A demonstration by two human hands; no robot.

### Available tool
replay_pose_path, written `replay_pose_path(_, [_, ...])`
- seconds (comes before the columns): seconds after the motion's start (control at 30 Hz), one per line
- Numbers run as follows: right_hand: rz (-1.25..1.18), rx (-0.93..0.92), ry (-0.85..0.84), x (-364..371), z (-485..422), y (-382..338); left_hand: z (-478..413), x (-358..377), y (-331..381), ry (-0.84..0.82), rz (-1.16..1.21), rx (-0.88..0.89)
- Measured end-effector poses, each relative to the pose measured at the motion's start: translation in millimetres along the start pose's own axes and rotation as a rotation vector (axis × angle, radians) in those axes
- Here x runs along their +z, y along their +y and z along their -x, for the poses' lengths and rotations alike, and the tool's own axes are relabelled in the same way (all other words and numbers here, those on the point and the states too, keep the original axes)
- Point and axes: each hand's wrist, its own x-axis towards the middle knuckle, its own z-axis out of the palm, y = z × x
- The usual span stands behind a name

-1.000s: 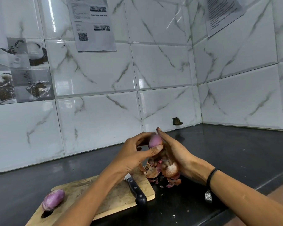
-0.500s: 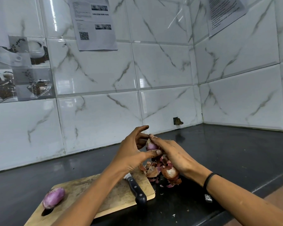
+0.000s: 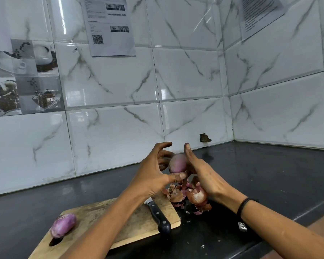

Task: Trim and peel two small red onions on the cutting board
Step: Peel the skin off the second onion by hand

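Note:
Both hands hold one small purple onion (image 3: 177, 163) in the air above the counter, past the board's far right corner. My left hand (image 3: 153, 173) presses its thumb under the onion, its fingers spread behind it. My right hand (image 3: 202, 172) cups the onion from the right. A second, peeled onion (image 3: 63, 225) lies on the near left end of the wooden cutting board (image 3: 131, 219). A black-handled knife (image 3: 159, 215) rests on the board's right end, its blade partly hidden by my left wrist.
A pile of dry onion skins (image 3: 191, 197) lies on the black counter (image 3: 269, 174) just right of the board, under my hands. White tiled walls meet in a corner at the back right. The counter's front edge runs at the lower right.
The onion has turned between my hands and shows more of its bare purple side. My left fingers have spread and my right fingers have straightened upward.

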Motion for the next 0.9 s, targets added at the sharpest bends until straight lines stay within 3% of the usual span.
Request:
replay_pose_path(0.27, [0.385,-0.195,0.12,1,2,1,1,4,-1,-0.006,-0.02,0.006])
replay_pose_path(0.63, [0.272,-0.219,0.212,-1,-1,3,4,5,3,-0.02,-0.063,-0.013])
replay_pose_path(0.9, [0.381,-0.344,0.284,-3,-2,8,3,-2,2,0.119,-0.127,-0.02])
